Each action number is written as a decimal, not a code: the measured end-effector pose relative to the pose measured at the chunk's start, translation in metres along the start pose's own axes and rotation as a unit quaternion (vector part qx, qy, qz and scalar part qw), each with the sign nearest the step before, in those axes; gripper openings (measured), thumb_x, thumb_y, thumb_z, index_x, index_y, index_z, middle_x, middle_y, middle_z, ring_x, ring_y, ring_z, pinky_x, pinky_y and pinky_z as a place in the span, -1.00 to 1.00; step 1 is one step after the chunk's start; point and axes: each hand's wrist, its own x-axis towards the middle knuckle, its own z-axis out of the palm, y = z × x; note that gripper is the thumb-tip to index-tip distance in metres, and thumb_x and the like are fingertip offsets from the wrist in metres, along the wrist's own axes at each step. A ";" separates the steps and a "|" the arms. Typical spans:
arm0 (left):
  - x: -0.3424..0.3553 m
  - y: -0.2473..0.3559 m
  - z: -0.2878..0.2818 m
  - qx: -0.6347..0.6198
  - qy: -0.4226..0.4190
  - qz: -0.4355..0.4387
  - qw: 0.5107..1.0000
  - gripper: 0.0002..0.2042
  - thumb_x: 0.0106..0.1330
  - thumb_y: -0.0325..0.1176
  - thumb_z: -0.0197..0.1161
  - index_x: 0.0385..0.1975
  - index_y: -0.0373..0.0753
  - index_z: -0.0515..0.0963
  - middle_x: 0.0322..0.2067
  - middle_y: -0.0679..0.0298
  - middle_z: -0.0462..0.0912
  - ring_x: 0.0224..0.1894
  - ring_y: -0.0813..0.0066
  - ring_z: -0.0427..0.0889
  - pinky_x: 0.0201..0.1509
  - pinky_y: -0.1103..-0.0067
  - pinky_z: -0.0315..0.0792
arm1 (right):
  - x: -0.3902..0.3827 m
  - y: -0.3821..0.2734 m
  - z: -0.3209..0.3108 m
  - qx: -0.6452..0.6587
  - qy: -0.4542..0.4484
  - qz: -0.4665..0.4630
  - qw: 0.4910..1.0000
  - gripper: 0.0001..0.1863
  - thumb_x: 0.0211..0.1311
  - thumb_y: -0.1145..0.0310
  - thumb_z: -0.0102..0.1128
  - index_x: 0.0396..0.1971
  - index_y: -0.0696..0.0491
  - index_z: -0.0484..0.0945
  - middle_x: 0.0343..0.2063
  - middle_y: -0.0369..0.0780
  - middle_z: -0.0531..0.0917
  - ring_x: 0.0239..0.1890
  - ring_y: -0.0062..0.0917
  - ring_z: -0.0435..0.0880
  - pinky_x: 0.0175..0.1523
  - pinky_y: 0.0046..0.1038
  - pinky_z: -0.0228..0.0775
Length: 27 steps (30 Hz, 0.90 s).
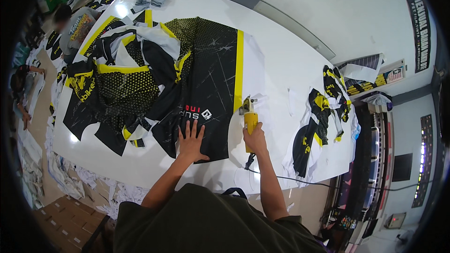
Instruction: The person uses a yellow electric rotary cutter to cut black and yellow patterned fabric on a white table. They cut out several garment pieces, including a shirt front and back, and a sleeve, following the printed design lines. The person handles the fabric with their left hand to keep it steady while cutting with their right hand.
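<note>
My left hand lies flat with spread fingers on the lower part of a black printed fabric panel, which has a yellow band along its right edge. In my right hand is a yellow electric rotary cutter, gripped by its body. Its metal head is beside the panel's right edge, near the lower end of the yellow band; whether the blade touches the cloth I cannot tell. Left of the panel, and partly over it, lies a crumpled heap of black, yellow and white fabric pieces.
The white table carries more cut pieces at the right and folded grey cloth at the far end. A black power cord runs from the cutter to the right. Scraps litter the floor; people are at the left.
</note>
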 end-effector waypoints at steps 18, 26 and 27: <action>-0.001 0.002 -0.005 -0.016 0.004 -0.005 1.000 0.39 -0.35 0.28 0.69 0.61 -0.05 0.09 0.63 -0.03 -0.20 0.65 -0.21 -0.32 0.58 -0.27 -0.35 | 0.101 -0.020 -0.004 -0.015 0.008 -0.035 0.999 -0.34 0.27 0.09 0.31 0.02 0.34 0.25 -0.22 0.40 0.66 -0.16 0.29 0.72 -0.05 0.06 0.63; -0.001 0.002 -0.007 0.002 -0.006 -0.003 1.000 0.41 -0.35 0.35 0.65 0.62 -0.04 0.04 0.63 -0.07 -0.19 0.64 -0.27 -0.29 0.54 -0.34 -0.29 | 0.165 -0.042 -0.008 -0.013 0.011 -0.033 0.999 -0.32 0.25 0.07 0.31 0.04 0.33 0.26 -0.19 0.36 0.67 -0.12 0.26 0.73 -0.02 0.04 0.63; 0.000 0.002 -0.006 0.013 -0.005 0.002 1.000 0.43 -0.35 0.40 0.63 0.63 -0.04 0.02 0.63 -0.08 -0.21 0.64 -0.30 -0.30 0.53 -0.35 -0.29 | 0.174 -0.045 -0.009 -0.014 0.013 -0.030 0.999 -0.32 0.25 0.06 0.31 0.04 0.33 0.26 -0.19 0.36 0.67 -0.11 0.25 0.73 -0.02 0.04 0.64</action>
